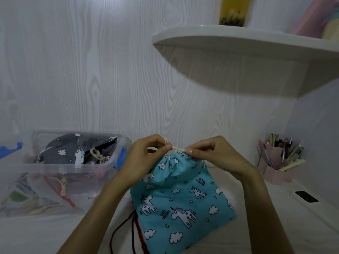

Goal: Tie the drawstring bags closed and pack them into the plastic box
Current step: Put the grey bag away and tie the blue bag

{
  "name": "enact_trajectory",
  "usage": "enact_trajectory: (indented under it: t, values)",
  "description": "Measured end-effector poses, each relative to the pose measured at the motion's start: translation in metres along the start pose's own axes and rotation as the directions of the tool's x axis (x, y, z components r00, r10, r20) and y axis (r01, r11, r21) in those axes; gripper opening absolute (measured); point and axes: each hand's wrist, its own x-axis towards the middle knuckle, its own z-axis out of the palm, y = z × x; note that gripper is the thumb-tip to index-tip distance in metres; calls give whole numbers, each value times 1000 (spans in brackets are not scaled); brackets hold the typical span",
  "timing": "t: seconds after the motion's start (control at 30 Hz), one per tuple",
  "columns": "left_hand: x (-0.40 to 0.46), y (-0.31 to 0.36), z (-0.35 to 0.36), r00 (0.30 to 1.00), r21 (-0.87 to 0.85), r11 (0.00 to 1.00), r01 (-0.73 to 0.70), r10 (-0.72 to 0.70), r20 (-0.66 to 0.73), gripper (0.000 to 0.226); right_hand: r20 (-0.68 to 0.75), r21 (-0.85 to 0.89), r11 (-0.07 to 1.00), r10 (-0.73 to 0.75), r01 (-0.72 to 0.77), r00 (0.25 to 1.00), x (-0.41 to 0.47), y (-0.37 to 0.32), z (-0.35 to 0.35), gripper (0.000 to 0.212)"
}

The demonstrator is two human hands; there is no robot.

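- A blue drawstring bag (181,200) printed with white unicorns and clouds lies near the middle of the white table (266,226), its gathered mouth pointing toward the back wall.
- The left hand (145,158) pinches the cream drawstring (169,143) at the bag's mouth, fingers curled around a loop of cord.
- The right hand (211,153) pinches the same cord from the other side, fingertips touching the gathered fabric.
- A clear plastic box (60,173) with blue clips stands at the table's left edge, just beside the left wrist.
- Inside the box, a grey unicorn bag (73,151) with a knotted cream cord lies on top of other bags.
- A dark red cord (128,230) trails out from under the blue bag toward the front edge.
- A pink pen holder (277,162) stands at the back right corner.
- A white shelf (238,50) juts from the wall above.
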Motion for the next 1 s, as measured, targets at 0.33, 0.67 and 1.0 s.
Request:
enact_trajectory:
  t: [0.33, 0.67, 1.0]
  values:
    - [2, 1, 3, 950, 179, 959, 218, -167, -265, 15, -252, -323, 945, -141, 54, 957, 11, 19, -3, 8]
    - [5, 21, -2, 869, -607, 653, 453, -475, 137, 22, 112, -203, 977, 92, -68, 989, 9, 3, 11, 29]
    - [2, 19, -13, 828, -164, 816, 554, -522, 203, 23, 94, -193, 964, 202, -181, 975, -5, 5, -14, 34]
